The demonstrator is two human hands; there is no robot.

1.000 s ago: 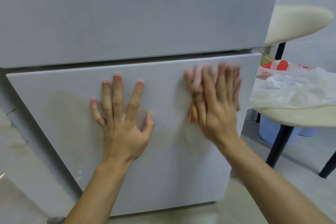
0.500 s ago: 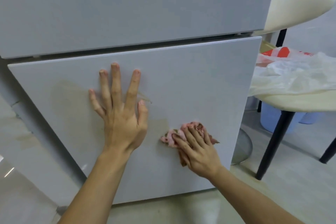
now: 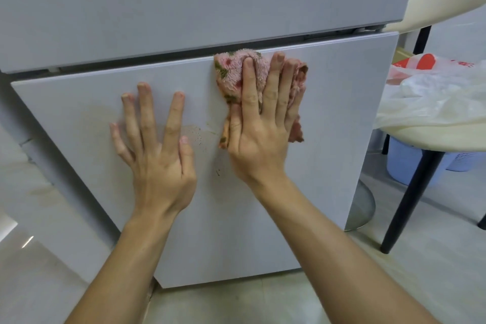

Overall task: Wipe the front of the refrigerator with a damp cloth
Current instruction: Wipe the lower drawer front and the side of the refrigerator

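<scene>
The pink fluffy cloth (image 3: 238, 71) lay on the lower fridge door (image 3: 328, 126). It was up near the door's top edge, just under the gap below the upper door (image 3: 184, 2). It looked soft, light and floppy, so I think it would bunch up or slide down if nobody pressed on it. It was meant to be damp, but I could not tell that by looking. The best place to take it seemed to be the middle, under a flat palm, so it would lie spread out.

The right hand (image 3: 259, 129) was doing just that. Its fingers were straight and spread over the cloth, pushing it on the door, not curled round it. Much of the cloth was hidden under that hand. Only the top and the side bits poked out.

The left hand (image 3: 157, 144) lay flat on the same door, just beside the right one, and held nothing. Between the two hands were little brown spots (image 3: 196, 134). The door looked smooth and hard, maybe slippery.

The top of the fridge was cut off, and I saw no handle. To the right, a white plastic bag (image 3: 434, 92) sat on a cream chair seat (image 3: 447, 139). A blue tub (image 3: 410, 163) was half hidden under the seat. Something round and shiny (image 3: 364, 208) peeked out on the floor behind the door's corner. I could not tell what it was.
</scene>
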